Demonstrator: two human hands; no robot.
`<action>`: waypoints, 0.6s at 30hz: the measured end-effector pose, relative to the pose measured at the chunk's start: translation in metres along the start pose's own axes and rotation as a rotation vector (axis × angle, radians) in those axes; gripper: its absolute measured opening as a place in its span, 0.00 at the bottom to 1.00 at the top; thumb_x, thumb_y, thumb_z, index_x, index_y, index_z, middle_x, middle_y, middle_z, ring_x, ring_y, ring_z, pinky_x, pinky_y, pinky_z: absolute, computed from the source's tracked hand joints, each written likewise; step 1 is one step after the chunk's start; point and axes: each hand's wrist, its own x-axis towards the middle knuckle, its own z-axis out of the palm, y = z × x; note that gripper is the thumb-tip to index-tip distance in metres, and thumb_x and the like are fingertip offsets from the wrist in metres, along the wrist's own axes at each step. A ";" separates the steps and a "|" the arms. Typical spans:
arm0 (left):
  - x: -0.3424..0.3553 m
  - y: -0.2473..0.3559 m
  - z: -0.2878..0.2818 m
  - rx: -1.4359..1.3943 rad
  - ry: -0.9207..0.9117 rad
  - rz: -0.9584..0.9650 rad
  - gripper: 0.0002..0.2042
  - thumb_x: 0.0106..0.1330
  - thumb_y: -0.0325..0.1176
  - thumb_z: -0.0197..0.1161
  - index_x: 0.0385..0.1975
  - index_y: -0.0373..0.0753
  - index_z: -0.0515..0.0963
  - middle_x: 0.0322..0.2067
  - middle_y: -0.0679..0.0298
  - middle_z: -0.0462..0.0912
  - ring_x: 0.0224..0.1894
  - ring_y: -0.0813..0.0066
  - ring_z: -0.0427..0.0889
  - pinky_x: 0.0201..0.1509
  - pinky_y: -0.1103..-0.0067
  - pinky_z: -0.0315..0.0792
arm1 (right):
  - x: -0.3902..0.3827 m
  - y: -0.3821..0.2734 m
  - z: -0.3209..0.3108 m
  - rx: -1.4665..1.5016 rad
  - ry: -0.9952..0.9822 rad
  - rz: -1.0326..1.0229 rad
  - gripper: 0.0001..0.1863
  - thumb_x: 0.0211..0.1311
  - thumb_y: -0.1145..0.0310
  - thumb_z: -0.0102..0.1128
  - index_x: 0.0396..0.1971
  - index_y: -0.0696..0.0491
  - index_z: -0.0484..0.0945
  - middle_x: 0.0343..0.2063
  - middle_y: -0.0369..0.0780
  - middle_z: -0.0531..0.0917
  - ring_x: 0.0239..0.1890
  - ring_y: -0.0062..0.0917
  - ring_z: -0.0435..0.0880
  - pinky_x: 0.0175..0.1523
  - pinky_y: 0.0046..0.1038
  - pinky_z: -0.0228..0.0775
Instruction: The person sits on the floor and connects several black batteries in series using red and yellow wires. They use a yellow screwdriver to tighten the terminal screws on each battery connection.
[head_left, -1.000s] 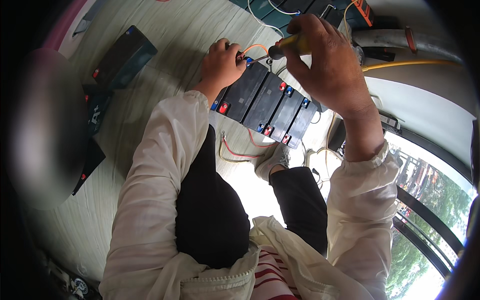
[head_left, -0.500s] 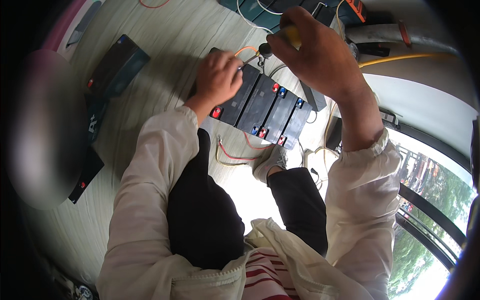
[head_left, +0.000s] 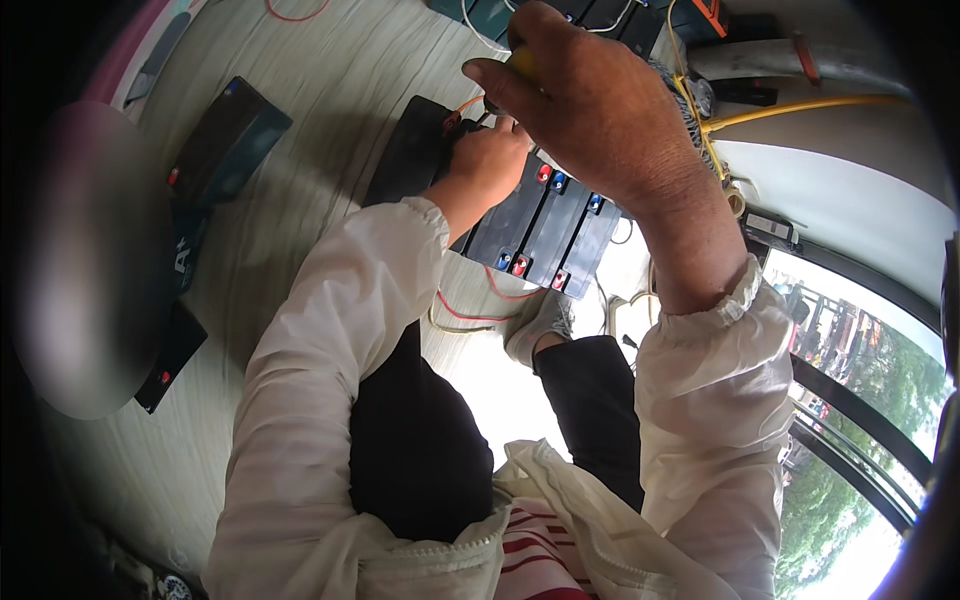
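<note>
A row of black batteries [head_left: 545,225] with red and blue terminals stands on the floor in front of me. Over its far end, my right hand [head_left: 610,120] is closed around a screwdriver [head_left: 524,66]; the yellow of its handle shows between thumb and fingers. My left hand [head_left: 487,160] reaches over the left batteries, its fingers drawn together near the screwdriver's lower end. What those fingers pinch is hidden. An orange cable [head_left: 468,103] curves just beyond them. At the near side of the row lies a loose red cable [head_left: 470,315].
Separate dark batteries lie to the left, one farther [head_left: 230,135] and one nearer [head_left: 172,355]. More teal batteries [head_left: 482,22] stand at the far edge. A grey hose [head_left: 750,60] and yellow cable [head_left: 800,112] run at the far right. My shoe [head_left: 543,332] is close to the row.
My left hand has moved right and away from me, toward the screwdriver's lower end, uncovering the leftmost battery. My right hand, with the screwdriver, has shifted slightly left.
</note>
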 end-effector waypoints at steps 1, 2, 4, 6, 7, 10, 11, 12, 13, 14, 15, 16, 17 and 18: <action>-0.007 -0.003 0.001 -0.025 0.009 -0.006 0.10 0.67 0.30 0.59 0.46 0.39 0.76 0.48 0.51 0.79 0.32 0.54 0.87 0.31 0.62 0.81 | 0.000 -0.001 0.002 0.013 0.012 -0.012 0.22 0.69 0.50 0.58 0.36 0.56 0.70 0.21 0.51 0.82 0.27 0.51 0.84 0.31 0.46 0.76; -0.012 0.014 -0.018 -0.090 -0.053 -0.066 0.08 0.67 0.30 0.59 0.44 0.39 0.76 0.46 0.53 0.80 0.32 0.53 0.86 0.31 0.61 0.81 | -0.003 0.007 0.004 -0.004 0.000 0.021 0.21 0.69 0.50 0.58 0.36 0.56 0.70 0.21 0.51 0.82 0.27 0.51 0.84 0.31 0.46 0.76; -0.029 0.006 -0.025 -0.161 0.058 -0.063 0.05 0.68 0.31 0.61 0.40 0.40 0.75 0.42 0.58 0.80 0.32 0.52 0.84 0.34 0.63 0.80 | -0.001 0.004 0.001 -0.021 -0.008 0.042 0.21 0.69 0.50 0.58 0.36 0.56 0.70 0.21 0.51 0.82 0.27 0.51 0.84 0.31 0.46 0.76; -0.034 0.004 -0.031 -0.199 0.151 -0.028 0.05 0.68 0.31 0.61 0.40 0.40 0.75 0.40 0.58 0.80 0.34 0.52 0.84 0.36 0.63 0.80 | 0.003 0.001 -0.004 -0.065 -0.074 0.080 0.21 0.69 0.50 0.59 0.36 0.55 0.71 0.21 0.51 0.82 0.28 0.51 0.84 0.31 0.46 0.76; -0.035 0.004 -0.034 -0.220 0.197 -0.009 0.05 0.68 0.31 0.61 0.40 0.40 0.75 0.39 0.59 0.81 0.35 0.52 0.84 0.37 0.64 0.80 | 0.004 0.001 -0.006 -0.087 -0.108 0.100 0.21 0.68 0.50 0.59 0.36 0.55 0.71 0.21 0.51 0.82 0.28 0.50 0.84 0.31 0.46 0.76; -0.036 0.002 -0.037 -0.330 0.275 -0.082 0.06 0.67 0.31 0.63 0.40 0.40 0.76 0.36 0.58 0.83 0.36 0.52 0.84 0.39 0.64 0.79 | 0.002 0.006 0.003 0.010 0.055 0.029 0.20 0.67 0.51 0.60 0.36 0.55 0.72 0.21 0.51 0.82 0.28 0.50 0.84 0.31 0.47 0.76; -0.039 0.000 -0.035 -0.383 0.296 -0.154 0.07 0.66 0.30 0.65 0.40 0.40 0.76 0.36 0.57 0.83 0.37 0.51 0.84 0.39 0.63 0.79 | 0.003 0.005 0.000 0.034 0.027 0.058 0.19 0.67 0.52 0.60 0.37 0.55 0.72 0.21 0.50 0.82 0.27 0.50 0.84 0.31 0.47 0.75; -0.044 0.000 -0.032 -0.436 0.317 -0.226 0.08 0.65 0.30 0.66 0.40 0.39 0.76 0.35 0.57 0.84 0.37 0.51 0.84 0.40 0.63 0.79 | 0.004 0.002 -0.006 0.058 -0.001 0.087 0.19 0.67 0.53 0.61 0.37 0.55 0.72 0.21 0.50 0.82 0.27 0.50 0.84 0.31 0.48 0.75; -0.047 -0.001 -0.029 -0.489 0.337 -0.297 0.09 0.64 0.30 0.67 0.40 0.39 0.76 0.34 0.56 0.84 0.37 0.51 0.84 0.40 0.63 0.79 | 0.004 0.000 -0.009 0.082 -0.030 0.117 0.18 0.67 0.53 0.61 0.37 0.55 0.72 0.20 0.50 0.82 0.27 0.51 0.83 0.31 0.48 0.74; -0.047 -0.002 -0.029 -0.515 0.292 -0.416 0.11 0.62 0.28 0.71 0.42 0.38 0.78 0.33 0.58 0.86 0.34 0.65 0.87 0.40 0.72 0.79 | 0.005 0.001 -0.009 0.095 -0.048 0.135 0.17 0.66 0.56 0.62 0.38 0.55 0.72 0.22 0.51 0.82 0.29 0.50 0.84 0.32 0.47 0.74; -0.046 -0.002 -0.028 -0.555 0.303 -0.456 0.11 0.62 0.28 0.71 0.42 0.37 0.79 0.33 0.59 0.87 0.33 0.66 0.87 0.40 0.73 0.79 | 0.005 0.003 -0.010 0.108 -0.066 0.152 0.15 0.64 0.60 0.63 0.38 0.56 0.72 0.24 0.51 0.82 0.30 0.50 0.84 0.33 0.45 0.75; -0.045 -0.001 -0.026 -0.594 0.315 -0.496 0.10 0.62 0.28 0.71 0.41 0.36 0.79 0.33 0.59 0.87 0.33 0.68 0.87 0.40 0.73 0.79 | 0.006 0.004 -0.010 0.121 -0.085 0.170 0.14 0.63 0.63 0.63 0.38 0.56 0.72 0.25 0.51 0.82 0.31 0.49 0.84 0.35 0.44 0.75; -0.043 0.000 -0.027 -0.636 0.323 -0.535 0.10 0.62 0.27 0.70 0.41 0.35 0.80 0.33 0.59 0.88 0.33 0.70 0.87 0.41 0.74 0.80 | 0.007 0.007 -0.009 0.111 -0.050 0.145 0.15 0.65 0.61 0.63 0.42 0.55 0.73 0.30 0.50 0.83 0.33 0.47 0.85 0.37 0.42 0.77; -0.041 0.001 -0.028 -0.656 0.292 -0.554 0.10 0.62 0.27 0.70 0.41 0.34 0.80 0.33 0.59 0.88 0.32 0.71 0.87 0.39 0.75 0.80 | 0.009 0.010 -0.007 0.102 -0.015 0.119 0.17 0.66 0.59 0.64 0.46 0.53 0.73 0.34 0.48 0.85 0.35 0.45 0.87 0.40 0.39 0.78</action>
